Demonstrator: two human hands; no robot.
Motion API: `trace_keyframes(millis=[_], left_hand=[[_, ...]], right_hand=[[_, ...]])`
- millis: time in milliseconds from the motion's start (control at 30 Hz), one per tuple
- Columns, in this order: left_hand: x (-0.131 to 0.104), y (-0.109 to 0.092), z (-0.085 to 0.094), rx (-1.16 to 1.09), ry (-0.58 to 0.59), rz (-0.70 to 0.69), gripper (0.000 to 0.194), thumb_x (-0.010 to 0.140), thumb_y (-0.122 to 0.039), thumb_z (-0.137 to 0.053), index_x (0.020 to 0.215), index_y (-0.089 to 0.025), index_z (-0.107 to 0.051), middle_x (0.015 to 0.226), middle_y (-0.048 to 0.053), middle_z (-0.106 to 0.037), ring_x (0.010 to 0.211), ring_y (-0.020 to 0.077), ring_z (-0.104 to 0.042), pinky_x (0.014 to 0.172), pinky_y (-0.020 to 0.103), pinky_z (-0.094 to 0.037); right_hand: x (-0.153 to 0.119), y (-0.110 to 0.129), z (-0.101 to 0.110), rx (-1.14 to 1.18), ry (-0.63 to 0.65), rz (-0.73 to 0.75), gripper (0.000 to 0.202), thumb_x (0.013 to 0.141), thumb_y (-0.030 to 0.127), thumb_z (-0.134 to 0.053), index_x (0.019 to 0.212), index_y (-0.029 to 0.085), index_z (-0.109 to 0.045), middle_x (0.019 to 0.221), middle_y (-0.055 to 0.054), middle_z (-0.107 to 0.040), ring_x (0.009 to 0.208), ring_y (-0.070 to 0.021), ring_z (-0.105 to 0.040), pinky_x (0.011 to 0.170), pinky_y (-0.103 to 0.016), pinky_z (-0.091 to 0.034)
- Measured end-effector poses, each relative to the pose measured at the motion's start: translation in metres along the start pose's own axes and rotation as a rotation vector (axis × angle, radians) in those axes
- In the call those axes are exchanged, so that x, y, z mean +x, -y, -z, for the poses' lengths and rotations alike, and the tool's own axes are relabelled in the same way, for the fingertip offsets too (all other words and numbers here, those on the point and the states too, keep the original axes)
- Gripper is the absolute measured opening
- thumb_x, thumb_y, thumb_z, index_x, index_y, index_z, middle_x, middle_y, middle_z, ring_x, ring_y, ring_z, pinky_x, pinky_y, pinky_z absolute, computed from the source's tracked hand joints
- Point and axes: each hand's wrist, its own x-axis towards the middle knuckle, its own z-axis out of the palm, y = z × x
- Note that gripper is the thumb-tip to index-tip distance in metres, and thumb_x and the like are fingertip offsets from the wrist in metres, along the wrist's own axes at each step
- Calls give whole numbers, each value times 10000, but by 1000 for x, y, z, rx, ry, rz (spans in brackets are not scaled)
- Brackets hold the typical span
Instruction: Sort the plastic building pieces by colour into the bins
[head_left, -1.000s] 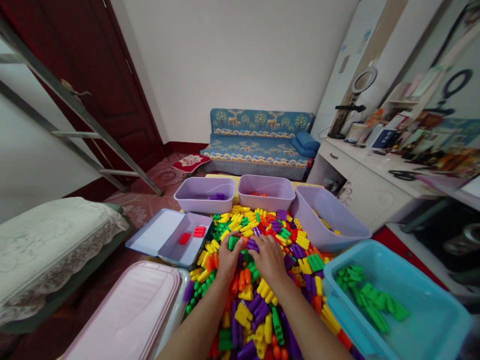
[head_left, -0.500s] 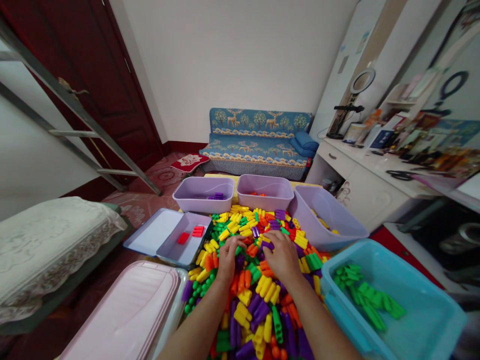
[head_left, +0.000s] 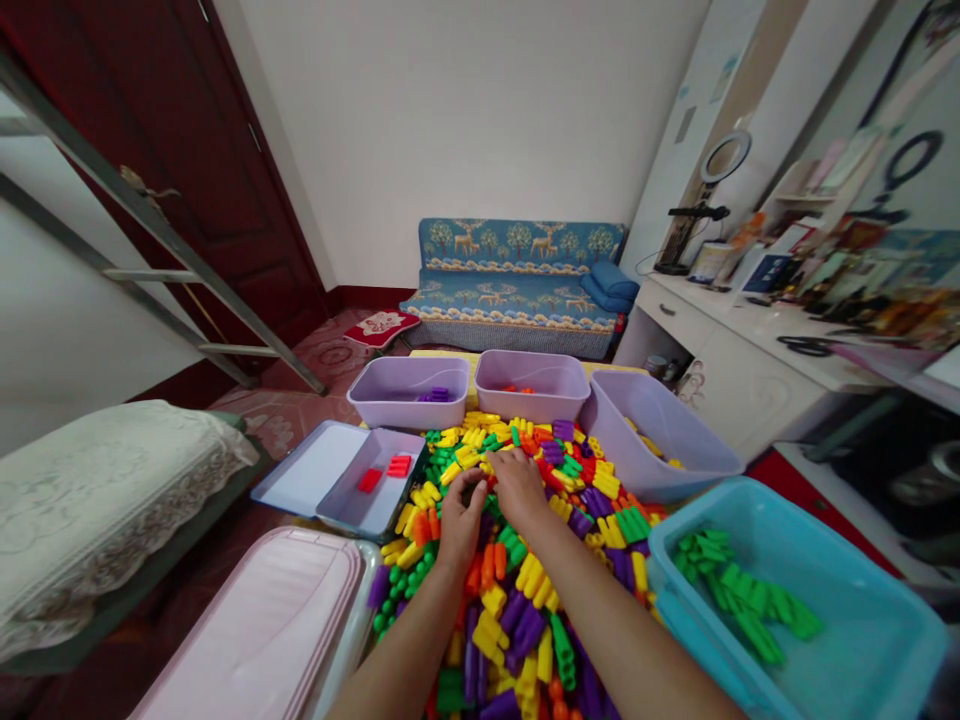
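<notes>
Both hands are down in the heap of plastic tube blocks [head_left: 469, 437], the right hand [head_left: 519, 490] just beside the left hand [head_left: 459, 512] and slightly farther forward. The left hand's thumb and fingers curl toward each other; the right hand's fingers bend down among the pieces. Whether either grips a block I cannot tell (the right hand's own back covers its fingertips).

The step in hand looks like picking through the pieces. The next move, I judge, calls for a fingertip pinch on a single block, clear of its neighbours.

The blocks point every which way. Just nearer the body than the hands, an orange block [head_left: 488, 566] has its long axis running roughly away from the person. Right of it, a yellow three-tube block [head_left: 534, 580] lies aslant. Nearer still, a green tube block [head_left: 563, 655] turns its open ends toward the person, far end angled left.

Beyond the hands, the left lilac tub [head_left: 409, 411] holds purple blocks [head_left: 435, 394]. Right of the hands, the teal bin [head_left: 855, 550] holds green blocks [head_left: 750, 597]; left, an open case [head_left: 300, 470] holds red blocks [head_left: 398, 466].
</notes>
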Motion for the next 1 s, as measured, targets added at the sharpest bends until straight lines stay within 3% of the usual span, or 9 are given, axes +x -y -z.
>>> trace_keyframes(millis=[233,500,733,900,1000], left_hand=[[0,5,1,-29,3,1,231,787,-334,-646,957,-178,-646,992,58,-665,974,218,-610,913,343,-460],[0,2,3,2,43,32,240,801,-332,-629,984,-183,-668,1027,64,-687,1009,235,-612,936,358,-443],[-3,1,3,62,52,30,222,830,-338,-589,954,-185,-690,1001,67,-699,998,236,-614,905,343,-443],[-2,3,3,74,47,32,221,826,-342,-588,947,-190,-691,989,62,-699,984,238,-615,893,342,-443],[-2,3,3,74,47,28,221,826,-343,-585,947,-191,-691,985,61,-698,982,238,-614,891,341,-443]], right_hand=[[-16,1,2,15,-53,-23,290,888,250,-539,1167,233,-616,1120,-63,-686,1085,-236,-545,927,-365,-352],[-36,-6,8,340,-290,-57,215,797,382,-655,928,215,-688,899,-55,-712,878,-228,-628,834,-346,-433],[-43,-44,29,1060,-647,-314,365,742,397,-661,1030,173,-646,954,-66,-705,842,-209,-647,793,-360,-507],[-34,-82,56,1651,-1103,-530,255,626,262,-744,809,188,-581,802,31,-661,755,-112,-647,755,-260,-500],[-32,-98,69,1771,-1207,-617,201,659,216,-687,740,203,-504,794,45,-645,776,-89,-664,743,-228,-501]])
